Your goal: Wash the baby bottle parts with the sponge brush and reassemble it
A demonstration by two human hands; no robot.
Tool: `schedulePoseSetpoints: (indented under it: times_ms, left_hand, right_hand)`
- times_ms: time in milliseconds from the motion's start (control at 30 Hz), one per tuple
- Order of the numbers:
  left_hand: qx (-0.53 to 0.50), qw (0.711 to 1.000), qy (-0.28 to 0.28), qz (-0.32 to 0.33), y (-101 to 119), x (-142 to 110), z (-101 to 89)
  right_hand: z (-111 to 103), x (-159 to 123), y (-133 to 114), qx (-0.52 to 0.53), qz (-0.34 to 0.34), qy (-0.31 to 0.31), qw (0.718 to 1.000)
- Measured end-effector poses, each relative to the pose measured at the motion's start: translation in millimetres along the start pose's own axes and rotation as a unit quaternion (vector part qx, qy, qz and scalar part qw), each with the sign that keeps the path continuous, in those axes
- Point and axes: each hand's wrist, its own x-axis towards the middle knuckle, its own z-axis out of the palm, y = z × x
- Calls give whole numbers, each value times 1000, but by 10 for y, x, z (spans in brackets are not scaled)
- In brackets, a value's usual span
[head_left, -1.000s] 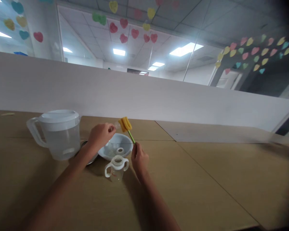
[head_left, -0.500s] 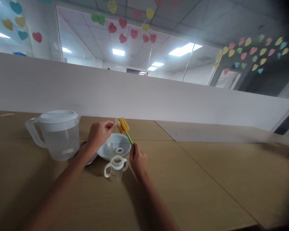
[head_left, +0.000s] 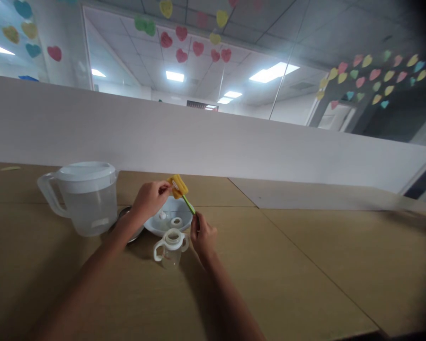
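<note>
My right hand (head_left: 203,237) is closed round the green handle of a bottle brush (head_left: 179,185), whose yellow sponge head points up and left. At the sponge, my left hand (head_left: 152,198) pinches a small translucent piece that looks like a bottle nipple (head_left: 174,185); fingers and sponge partly hide it. Under the hands sits a pale bowl (head_left: 189,219) holding a white ring-shaped cap (head_left: 176,222) and a small white part (head_left: 162,215). A clear baby bottle (head_left: 171,255) with two white handles stands upright and uncapped in front of the bowl.
A large clear pitcher (head_left: 92,208) with a white lid stands left of the bowl. Partly behind my left forearm lies a round metal-rimmed dish (head_left: 135,236). A low white wall (head_left: 213,142) runs along the back of the wooden table (head_left: 287,270).
My left hand has moved slightly right and down, bringing the nipple against the sponge. The sponge head has shifted a little left; my right hand is almost unmoved.
</note>
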Motion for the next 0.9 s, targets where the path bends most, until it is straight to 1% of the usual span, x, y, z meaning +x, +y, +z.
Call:
schedulePoseSetpoints:
  times_ms: [100, 167, 267, 367, 467, 533, 633, 733, 833, 900]
  left_hand:
    - [41, 999, -23, -11, -12, 7, -8]
    - [52, 998, -35, -8, -20, 12, -7]
    - [31, 999, -35, -6, -31, 22, 2]
    - [1, 999, -25, -30, -37, 34, -4]
    - [-11, 999, -16, -43, -65, 46, -39]
    - [-25, 998, -28, -58, -118, 53, -73]
    - [-80, 990, -72, -96, -251, 64, -123]
    - [-118, 981, -104, -114, -395, 75, -177]
    - [-100, 976, -126, -143, -498, 80, -250]
    - [-44, 978, -119, -164, -563, 85, -300]
  right_hand:
    - [1, -5, 3, 9, 1, -4, 1000]
    - [3, -7, 9, 11, 0, -2, 1000]
    - [7, -8, 17, 13, -2, 2, 1000]
    - [13, -7, 19, 8, -5, 4, 1000]
    - [17, -2, 13, -13, -22, 13, 1000]
    - [16, 5, 5, -26, -45, 24, 998]
    - [8, 19, -14, -36, -81, 46, 995]
    - [-3, 26, -33, -36, -108, 56, 992]
    - [-5, 23, -33, -37, -118, 47, 991]
    - [-3, 20, -19, -43, -103, 39, 993]
